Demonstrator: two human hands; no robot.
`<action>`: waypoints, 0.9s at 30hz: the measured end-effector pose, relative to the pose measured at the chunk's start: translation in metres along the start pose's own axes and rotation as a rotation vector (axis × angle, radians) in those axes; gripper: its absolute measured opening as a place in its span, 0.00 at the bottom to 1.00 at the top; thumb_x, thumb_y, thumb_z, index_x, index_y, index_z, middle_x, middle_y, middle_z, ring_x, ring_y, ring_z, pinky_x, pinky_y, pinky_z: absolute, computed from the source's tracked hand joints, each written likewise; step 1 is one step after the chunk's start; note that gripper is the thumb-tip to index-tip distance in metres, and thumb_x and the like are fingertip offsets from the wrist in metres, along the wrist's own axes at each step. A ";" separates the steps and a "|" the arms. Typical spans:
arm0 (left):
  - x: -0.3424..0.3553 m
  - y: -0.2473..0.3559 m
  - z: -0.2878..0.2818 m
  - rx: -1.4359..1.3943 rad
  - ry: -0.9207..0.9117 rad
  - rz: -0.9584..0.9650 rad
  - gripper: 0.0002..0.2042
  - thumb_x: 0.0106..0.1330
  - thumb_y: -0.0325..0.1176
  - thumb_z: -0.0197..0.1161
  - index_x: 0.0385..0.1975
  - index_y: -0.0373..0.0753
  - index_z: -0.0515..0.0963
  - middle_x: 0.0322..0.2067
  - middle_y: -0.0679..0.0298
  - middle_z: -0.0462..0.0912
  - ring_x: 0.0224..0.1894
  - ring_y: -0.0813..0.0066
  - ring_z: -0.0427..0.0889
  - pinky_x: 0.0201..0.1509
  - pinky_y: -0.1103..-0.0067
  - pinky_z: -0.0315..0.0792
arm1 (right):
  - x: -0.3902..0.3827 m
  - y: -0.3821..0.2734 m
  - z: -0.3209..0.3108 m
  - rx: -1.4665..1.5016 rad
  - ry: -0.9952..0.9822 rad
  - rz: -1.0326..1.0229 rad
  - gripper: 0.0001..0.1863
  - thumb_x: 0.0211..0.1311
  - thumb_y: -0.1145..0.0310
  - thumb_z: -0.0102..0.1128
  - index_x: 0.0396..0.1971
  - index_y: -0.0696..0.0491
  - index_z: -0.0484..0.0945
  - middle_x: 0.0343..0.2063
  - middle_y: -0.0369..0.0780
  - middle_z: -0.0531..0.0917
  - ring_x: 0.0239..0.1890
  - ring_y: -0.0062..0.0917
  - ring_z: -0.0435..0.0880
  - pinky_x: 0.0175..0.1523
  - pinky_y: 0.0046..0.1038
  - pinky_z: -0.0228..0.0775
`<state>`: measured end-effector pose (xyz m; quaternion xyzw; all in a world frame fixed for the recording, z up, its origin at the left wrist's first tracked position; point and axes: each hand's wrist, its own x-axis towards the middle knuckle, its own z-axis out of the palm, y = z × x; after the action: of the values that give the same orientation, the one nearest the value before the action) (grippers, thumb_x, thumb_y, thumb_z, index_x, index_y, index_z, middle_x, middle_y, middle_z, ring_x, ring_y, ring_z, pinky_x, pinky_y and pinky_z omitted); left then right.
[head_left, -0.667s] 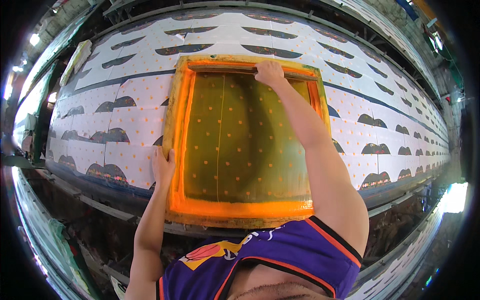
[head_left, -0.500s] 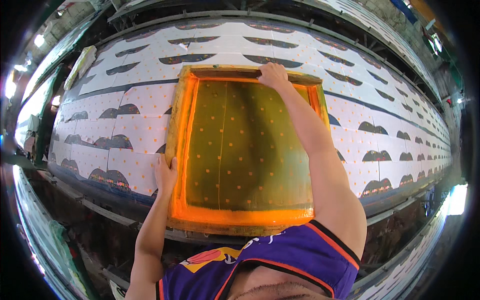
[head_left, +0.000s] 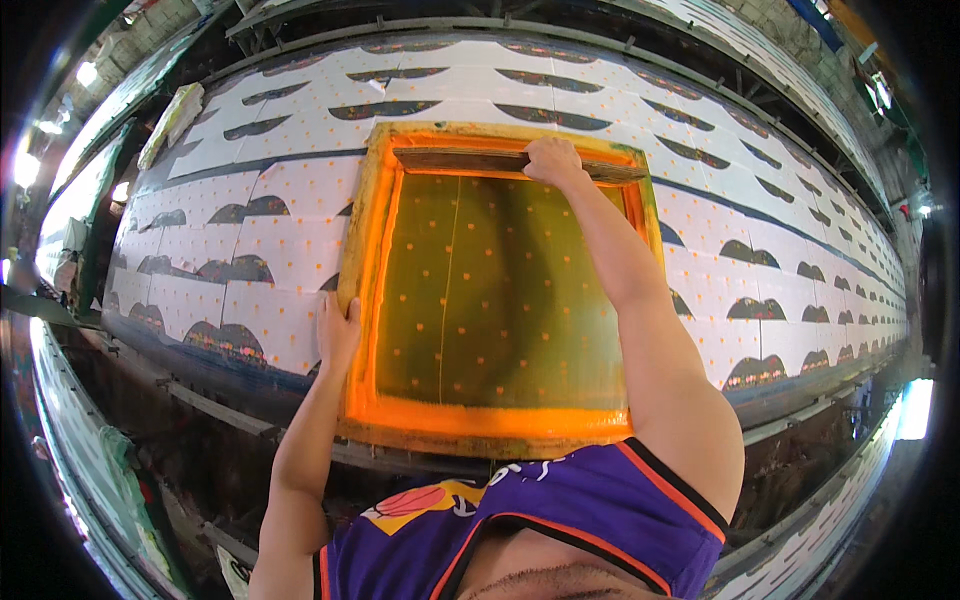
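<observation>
A wooden-edged printing screen (head_left: pixel 368 225), smeared with bright orange ink round its inner border, lies flat on the printed pieces. Small orange dots show across its olive mesh (head_left: pixel 480 290). My left hand (head_left: pixel 339 330) is closed on the left side of the frame, below its middle. Near the far end of the mesh, my right hand (head_left: pixel 553 161) grips a long, dark wooden squeegee (head_left: pixel 455 160) by its top edge. The squeegee spans nearly the whole width inside the frame. Its lower edge is hard to make out against the orange ink.
White fabric pieces (head_left: pixel 270 235) with orange dots and dark curved shapes cover the long table on both sides of the screen. A pale bundle (head_left: pixel 172 125) lies at the table's far left. A rail (head_left: pixel 215 412) runs along the near edge, and other tables stand beyond.
My right hand has drawn the squeegee slightly toward me, away from the frame's far rim. My left hand stays on the frame's left side. The view has shifted a little.
</observation>
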<state>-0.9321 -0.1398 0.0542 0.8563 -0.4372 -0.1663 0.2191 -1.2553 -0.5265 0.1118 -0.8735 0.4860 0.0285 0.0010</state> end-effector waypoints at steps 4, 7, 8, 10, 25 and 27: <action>0.001 -0.005 0.004 0.001 0.061 0.039 0.21 0.72 0.44 0.59 0.50 0.29 0.74 0.47 0.40 0.79 0.52 0.39 0.77 0.55 0.55 0.71 | -0.078 -0.037 -0.013 0.015 -0.016 -0.030 0.13 0.48 0.62 0.62 0.30 0.53 0.88 0.33 0.48 0.88 0.39 0.43 0.89 0.45 0.43 0.81; 0.001 -0.008 0.005 -0.012 0.057 0.057 0.20 0.72 0.44 0.58 0.48 0.29 0.74 0.46 0.40 0.79 0.51 0.39 0.77 0.55 0.55 0.71 | -0.144 -0.064 -0.011 0.031 -0.071 -0.028 0.12 0.49 0.62 0.61 0.28 0.52 0.87 0.31 0.46 0.88 0.36 0.42 0.89 0.42 0.43 0.81; 0.005 -0.015 0.010 -0.016 0.058 0.067 0.20 0.73 0.44 0.58 0.48 0.29 0.75 0.46 0.40 0.80 0.51 0.39 0.78 0.55 0.55 0.71 | -0.167 -0.077 -0.011 0.048 -0.069 -0.030 0.11 0.49 0.62 0.61 0.28 0.52 0.87 0.31 0.46 0.88 0.36 0.42 0.88 0.41 0.43 0.80; 0.008 -0.019 0.010 -0.022 0.061 0.090 0.20 0.73 0.44 0.56 0.48 0.30 0.75 0.46 0.39 0.80 0.51 0.39 0.78 0.55 0.54 0.71 | -0.214 -0.098 -0.014 0.079 -0.056 -0.023 0.11 0.50 0.62 0.62 0.27 0.52 0.86 0.29 0.45 0.88 0.35 0.42 0.88 0.40 0.42 0.80; -0.001 -0.020 0.009 0.043 0.086 0.097 0.27 0.72 0.52 0.54 0.50 0.28 0.75 0.51 0.39 0.80 0.53 0.38 0.80 0.59 0.53 0.72 | -0.471 -0.215 -0.009 0.147 0.068 0.001 0.16 0.54 0.56 0.67 0.31 0.55 0.84 0.30 0.43 0.86 0.37 0.36 0.88 0.38 0.38 0.79; 0.004 -0.023 0.010 0.045 0.095 0.108 0.28 0.70 0.53 0.57 0.51 0.28 0.75 0.51 0.39 0.80 0.53 0.39 0.80 0.59 0.54 0.72 | -0.480 -0.219 -0.010 0.201 0.164 -0.044 0.22 0.58 0.47 0.68 0.32 0.55 0.84 0.30 0.43 0.85 0.37 0.36 0.88 0.38 0.38 0.79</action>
<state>-0.9192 -0.1330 0.0329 0.8430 -0.4757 -0.1035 0.2288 -1.3218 -0.0036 0.1409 -0.8789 0.4655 -0.0919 0.0496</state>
